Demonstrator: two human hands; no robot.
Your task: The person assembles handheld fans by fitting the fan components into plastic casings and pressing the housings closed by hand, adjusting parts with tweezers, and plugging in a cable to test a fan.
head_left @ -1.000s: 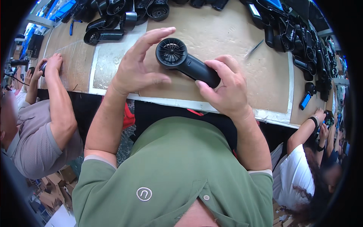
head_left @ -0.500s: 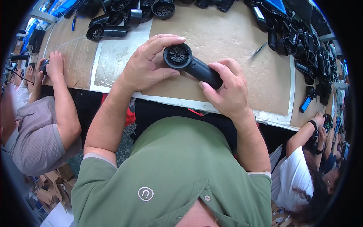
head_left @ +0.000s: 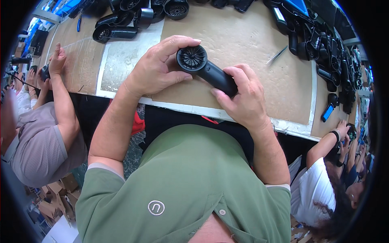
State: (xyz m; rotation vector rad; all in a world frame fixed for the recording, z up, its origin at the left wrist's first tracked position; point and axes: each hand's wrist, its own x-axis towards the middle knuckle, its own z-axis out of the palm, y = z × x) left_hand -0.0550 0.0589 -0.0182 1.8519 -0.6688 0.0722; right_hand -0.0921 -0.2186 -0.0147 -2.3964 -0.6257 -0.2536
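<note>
Above the near edge of the table I hold a black handheld fan [head_left: 216, 75], its round head with a spoked grille toward the upper left and its handle slanting to the lower right. My left hand [head_left: 156, 67] is curled round the head, fingers on top and thumb below. Gripping the handle's end is my right hand [head_left: 245, 95], with its thumb on the near side and fingers on the far side. On the brown board [head_left: 243, 44] beyond the fan lies a pair of metal tweezers [head_left: 277, 55].
Several similar black fan parts [head_left: 121, 33] lie along the far left. A long heap of black parts [head_left: 320, 52] lines the right, with a black and blue piece [head_left: 329, 108] nearer. A blue-handled tool [head_left: 79, 23] lies at far left. Co-workers' arms [head_left: 65, 101] rest on both sides.
My grip on the fan stays nearly the same, with the fan tipped very slightly. The co-worker at left has lifted a hand from the black piece there.
</note>
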